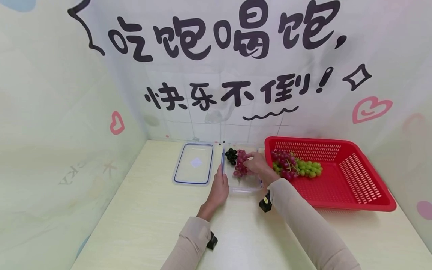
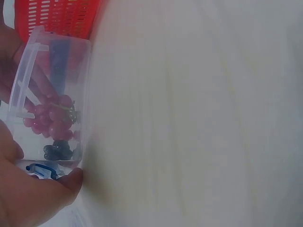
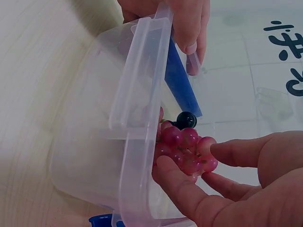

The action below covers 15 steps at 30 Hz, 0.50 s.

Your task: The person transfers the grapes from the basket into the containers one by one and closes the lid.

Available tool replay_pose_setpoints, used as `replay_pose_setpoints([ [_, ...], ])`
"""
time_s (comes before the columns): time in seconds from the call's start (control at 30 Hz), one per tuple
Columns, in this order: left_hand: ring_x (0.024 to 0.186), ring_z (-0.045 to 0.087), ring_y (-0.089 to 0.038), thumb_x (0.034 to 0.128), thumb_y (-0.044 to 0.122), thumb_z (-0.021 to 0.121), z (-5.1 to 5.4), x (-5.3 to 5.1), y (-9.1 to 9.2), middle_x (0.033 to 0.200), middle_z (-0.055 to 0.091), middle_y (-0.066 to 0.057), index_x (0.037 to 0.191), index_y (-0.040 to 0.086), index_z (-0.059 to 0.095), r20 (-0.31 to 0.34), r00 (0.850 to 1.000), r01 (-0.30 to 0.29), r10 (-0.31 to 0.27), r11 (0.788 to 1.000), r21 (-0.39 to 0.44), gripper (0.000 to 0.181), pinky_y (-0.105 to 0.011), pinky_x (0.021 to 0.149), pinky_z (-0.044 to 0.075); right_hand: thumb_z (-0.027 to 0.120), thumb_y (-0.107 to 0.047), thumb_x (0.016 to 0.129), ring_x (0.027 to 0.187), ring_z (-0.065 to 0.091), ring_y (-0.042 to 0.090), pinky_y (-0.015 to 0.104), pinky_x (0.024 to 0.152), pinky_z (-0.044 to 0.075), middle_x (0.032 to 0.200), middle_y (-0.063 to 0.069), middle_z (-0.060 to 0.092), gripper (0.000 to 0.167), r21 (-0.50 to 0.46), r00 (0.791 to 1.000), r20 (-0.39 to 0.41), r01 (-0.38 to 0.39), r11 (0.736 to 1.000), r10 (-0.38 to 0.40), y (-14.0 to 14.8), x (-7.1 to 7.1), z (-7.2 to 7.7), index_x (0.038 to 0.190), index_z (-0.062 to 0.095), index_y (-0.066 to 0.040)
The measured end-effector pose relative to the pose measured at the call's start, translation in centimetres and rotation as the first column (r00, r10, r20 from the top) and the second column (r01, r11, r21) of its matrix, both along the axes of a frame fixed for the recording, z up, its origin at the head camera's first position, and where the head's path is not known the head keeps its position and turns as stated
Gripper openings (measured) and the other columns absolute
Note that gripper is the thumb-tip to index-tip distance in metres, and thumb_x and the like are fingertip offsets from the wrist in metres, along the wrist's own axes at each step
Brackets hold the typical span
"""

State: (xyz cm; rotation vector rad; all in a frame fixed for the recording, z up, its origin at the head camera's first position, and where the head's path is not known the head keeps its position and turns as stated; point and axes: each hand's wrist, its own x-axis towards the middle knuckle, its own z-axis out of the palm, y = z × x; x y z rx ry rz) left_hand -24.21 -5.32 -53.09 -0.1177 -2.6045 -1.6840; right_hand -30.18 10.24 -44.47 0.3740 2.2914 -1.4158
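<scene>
A clear plastic container (image 1: 248,183) with blue clips stands on the table. My left hand (image 1: 220,187) holds its left side, fingers about the wall by a blue clip (image 3: 182,82). Inside the container, my right hand (image 1: 258,164) pinches a bunch of red grapes (image 3: 182,146) between thumb and fingers. A bunch of dark grapes (image 1: 231,155) lies to the left of the red ones, partly hidden behind them in the right wrist view. Through the container's wall, the left wrist view shows both the red grapes (image 2: 54,116) and the dark grapes (image 2: 59,150).
To the right, a red plastic basket (image 1: 341,191) holds purple-red grapes (image 1: 285,163) and green grapes (image 1: 310,168). A clear lid with a blue seal (image 1: 194,165) lies flat left of the container. Behind the table (image 1: 135,225) hangs a printed wall sheet (image 1: 202,127).
</scene>
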Motion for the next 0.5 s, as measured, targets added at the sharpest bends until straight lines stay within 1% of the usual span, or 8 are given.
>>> replay_pose_setpoints([
  [0.17,0.138,0.036,-0.048,0.1076,0.009,0.027,0.00,0.04,-0.02,0.145,0.037,-0.038,0.155,-0.006,0.015,-0.005,1.000,0.005,-0.005,1.000,0.000,0.051,-0.056,0.115,0.031,0.057,-0.012,0.100,0.114,0.057,0.032,0.042,0.100,0.052,0.140,0.020,0.050,0.047,0.007,1.000,0.004,-0.005,1.000,0.005,-0.06,0.05,0.02,0.145,0.044,-0.007],
  [0.37,0.137,0.037,-0.049,0.1078,0.009,0.027,-0.17,0.00,-0.09,0.143,0.038,-0.038,0.155,-0.007,0.015,-0.013,1.000,0.007,-0.007,1.000,0.000,0.051,-0.056,0.114,0.032,0.057,-0.011,0.100,0.122,0.054,0.033,0.045,0.100,0.052,0.142,0.020,0.048,0.047,-0.034,1.000,0.006,0.003,0.999,-0.003,-0.22,0.18,0.14,0.145,0.044,-0.007],
  [0.5,0.137,0.037,-0.049,0.1077,0.009,0.027,-0.26,-0.11,-0.11,0.144,0.037,-0.038,0.154,-0.007,0.015,-0.017,1.000,0.005,-0.005,1.000,-0.002,0.051,-0.057,0.114,0.031,0.059,-0.010,0.099,0.121,0.055,0.033,0.044,0.099,0.053,0.142,0.019,0.048,0.049,-0.012,1.000,0.002,-0.021,1.000,0.021,-0.18,0.34,0.19,0.145,0.044,-0.008],
])
